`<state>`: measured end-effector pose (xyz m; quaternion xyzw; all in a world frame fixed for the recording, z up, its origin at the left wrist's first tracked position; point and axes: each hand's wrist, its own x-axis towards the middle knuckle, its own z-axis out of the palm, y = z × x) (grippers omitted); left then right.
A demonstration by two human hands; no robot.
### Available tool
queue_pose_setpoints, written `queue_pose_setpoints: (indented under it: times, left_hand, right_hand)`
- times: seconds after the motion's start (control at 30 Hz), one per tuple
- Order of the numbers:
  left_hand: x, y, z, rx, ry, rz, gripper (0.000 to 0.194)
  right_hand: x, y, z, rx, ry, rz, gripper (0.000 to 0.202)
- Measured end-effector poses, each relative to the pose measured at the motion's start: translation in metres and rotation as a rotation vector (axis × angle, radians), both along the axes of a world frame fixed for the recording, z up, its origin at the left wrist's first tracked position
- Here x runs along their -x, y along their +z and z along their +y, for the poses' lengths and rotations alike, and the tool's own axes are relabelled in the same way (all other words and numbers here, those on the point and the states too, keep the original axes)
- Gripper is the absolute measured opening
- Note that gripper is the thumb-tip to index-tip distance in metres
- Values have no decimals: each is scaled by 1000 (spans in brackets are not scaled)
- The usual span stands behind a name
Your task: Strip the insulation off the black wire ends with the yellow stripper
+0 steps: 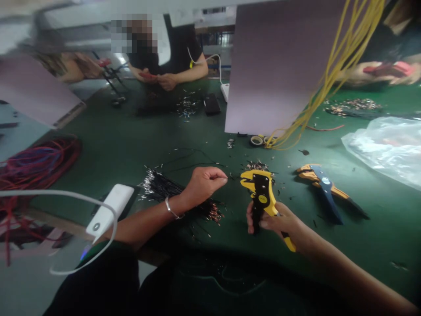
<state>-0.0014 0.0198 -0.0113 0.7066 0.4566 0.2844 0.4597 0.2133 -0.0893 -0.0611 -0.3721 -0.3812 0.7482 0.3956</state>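
**Wire stripper (262,186) at the wire tip: watch the aim**

Left hand (202,186): thumb and index fingers pinched, apparently on a thin black wire (234,177); too small to be certain. Right hand (286,219): fingers wrapped round the stripper's handles.

Risks, my read:
- Off-axis entry, from free-hand aim: nicked strands or a partial strip.
- Feeding too deep: fingertips near the bite.
- Light pinch: wire slips under pull.
- Left wrist sits over the black wire bundle (162,184); the bracelet (168,206) could snag leads.

Stripper: yellow frame, dark side plate, round yellow label, black and yellow handles. Jaws apart, mouth facing the left hand. Held over the green desk (131,127), scrap pile (258,165) just beyond it.
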Motion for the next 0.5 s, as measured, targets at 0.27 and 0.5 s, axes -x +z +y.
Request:
queue_pose_setpoints:
  times: [0.27, 0.5]
  left_hand:
    - [1, -13, 5, 159, 65, -166, 9]
    - [-1, -10, 4, 251, 120, -248, 7]
  right_hand:
    - [7, 7, -10, -138, -88, -297, 32]
    - [9, 8, -17, -471, -130, -770, 27]
